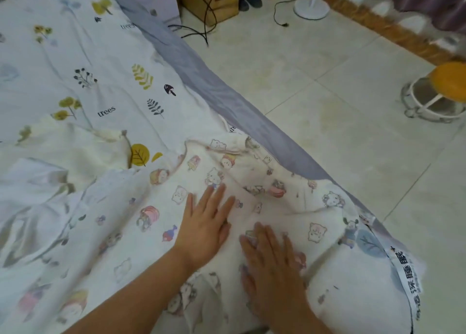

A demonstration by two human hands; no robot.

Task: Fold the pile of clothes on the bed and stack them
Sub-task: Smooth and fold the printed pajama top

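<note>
A white garment with small cartoon prints [264, 179] lies spread on the bed near its right edge. My left hand [205, 220] lies flat on it with straight fingers pointing away from me. Just to the right, my right hand [272, 260] presses flat on the same garment. A plain cream garment [83, 147] lies crumpled farther left on the bed. More pale printed cloth [37, 207] bunches up at the left.
The bed has a white cover with plant prints [83, 63] and a grey sheet edge [201, 74]. Tiled floor [327, 86] lies to the right with cables [201, 28], cardboard boxes [209, 0], a fan base [311, 8] and an orange stool [443, 91].
</note>
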